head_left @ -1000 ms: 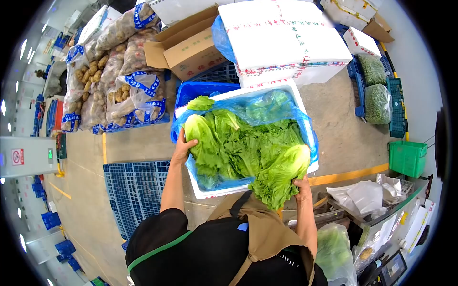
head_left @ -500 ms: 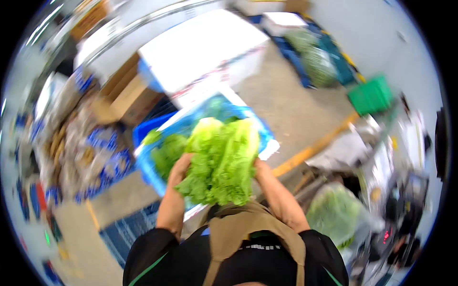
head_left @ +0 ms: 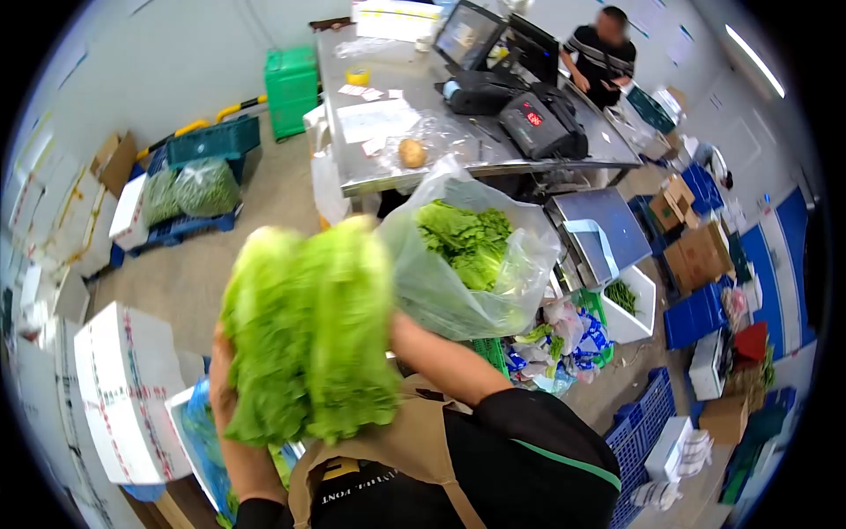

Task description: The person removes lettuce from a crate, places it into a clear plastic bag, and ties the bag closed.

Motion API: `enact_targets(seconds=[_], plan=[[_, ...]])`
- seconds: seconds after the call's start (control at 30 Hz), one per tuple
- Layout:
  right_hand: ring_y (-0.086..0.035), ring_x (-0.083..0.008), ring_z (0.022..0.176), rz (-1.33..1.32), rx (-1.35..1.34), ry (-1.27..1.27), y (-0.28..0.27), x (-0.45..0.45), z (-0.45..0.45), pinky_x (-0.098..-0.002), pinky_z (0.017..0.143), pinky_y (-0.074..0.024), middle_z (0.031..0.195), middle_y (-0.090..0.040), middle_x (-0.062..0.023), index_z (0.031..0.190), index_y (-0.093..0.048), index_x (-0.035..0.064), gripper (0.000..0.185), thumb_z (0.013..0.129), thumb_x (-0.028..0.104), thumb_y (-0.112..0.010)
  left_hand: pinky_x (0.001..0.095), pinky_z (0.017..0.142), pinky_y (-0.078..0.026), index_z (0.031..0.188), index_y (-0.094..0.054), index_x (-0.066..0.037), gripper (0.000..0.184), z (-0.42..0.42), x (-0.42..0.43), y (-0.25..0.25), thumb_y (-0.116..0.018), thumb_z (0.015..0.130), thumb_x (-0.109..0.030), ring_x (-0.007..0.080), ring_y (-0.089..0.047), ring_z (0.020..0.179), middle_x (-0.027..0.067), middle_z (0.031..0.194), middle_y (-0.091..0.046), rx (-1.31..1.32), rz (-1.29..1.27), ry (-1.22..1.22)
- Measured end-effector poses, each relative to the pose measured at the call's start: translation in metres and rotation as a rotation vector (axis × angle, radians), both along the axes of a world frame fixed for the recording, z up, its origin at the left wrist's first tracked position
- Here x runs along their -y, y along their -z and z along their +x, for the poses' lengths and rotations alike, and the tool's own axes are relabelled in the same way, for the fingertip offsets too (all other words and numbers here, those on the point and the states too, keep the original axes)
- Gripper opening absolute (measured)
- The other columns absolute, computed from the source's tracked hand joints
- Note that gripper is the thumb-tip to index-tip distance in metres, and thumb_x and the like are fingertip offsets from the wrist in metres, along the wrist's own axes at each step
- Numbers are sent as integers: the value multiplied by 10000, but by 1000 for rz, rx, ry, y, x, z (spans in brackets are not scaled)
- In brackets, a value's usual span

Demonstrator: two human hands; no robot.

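Observation:
Two heads of green leafy lettuce [head_left: 308, 335], slightly blurred, are held together upright in front of my chest. My left hand [head_left: 222, 353] presses on their left side, its fingers mostly hidden by leaves. On their right side is my right hand [head_left: 397, 335], largely covered by the lettuce. Just right of the held heads stands an open clear plastic bag [head_left: 423, 264] with more green lettuce [head_left: 467, 242] inside. The white foam box [head_left: 189, 432] with blue plastic lining is at the lower left, partly behind my left arm.
A metal table [head_left: 493, 159] carries a potato [head_left: 411, 152], a monitor [head_left: 470, 35] and a black device with red digits [head_left: 533, 115]. A person [head_left: 602, 57] stands behind it. Right of the bag is a scale [head_left: 599, 234]; a blue pallet [head_left: 643, 441] lies lower right.
The view has swung right, from the foam box to the metal table and bag. The two lettuce heads have left the box's area, held between my hands.

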State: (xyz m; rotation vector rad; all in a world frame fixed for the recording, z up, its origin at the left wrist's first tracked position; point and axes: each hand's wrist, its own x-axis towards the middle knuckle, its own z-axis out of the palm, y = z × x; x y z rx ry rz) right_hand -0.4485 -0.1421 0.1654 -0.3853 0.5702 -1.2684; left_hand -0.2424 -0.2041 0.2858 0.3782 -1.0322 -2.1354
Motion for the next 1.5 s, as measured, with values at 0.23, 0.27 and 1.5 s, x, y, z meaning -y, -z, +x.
enact_targets(seconds=[0.23,0.27,1.5], plan=[[-565,-269,1132,-303,-183,917,-87,-156,-251,-427,937,-502,1237,-567,-158,1320,-453,18,659,770,214,-760,378,931,-465,1143,-572,43,329,-222,-17,5,-610,847,-95,298,-591,1072,200,1152,-608,458,-1183,-8],[-567,-270,1131,-352,-219,1010,-94,-175,-271,-428,936,-503,1234,-569,-158,1318,-455,17,656,771,209,-761,352,868,-474,1111,-586,9,288,-247,-27,19,-615,859,-126,341,-609,941,172,1038,-625,492,-1408,6],[-519,-375,1147,27,-1842,552,-2,-112,-248,-466,1039,-361,1275,-483,-259,1214,-558,21,502,741,165,-649,599,1062,-262,1387,-355,-85,909,-314,-40,81,-802,646,-361,397,-276,1357,206,1463,-290,1029,-1858,548]])
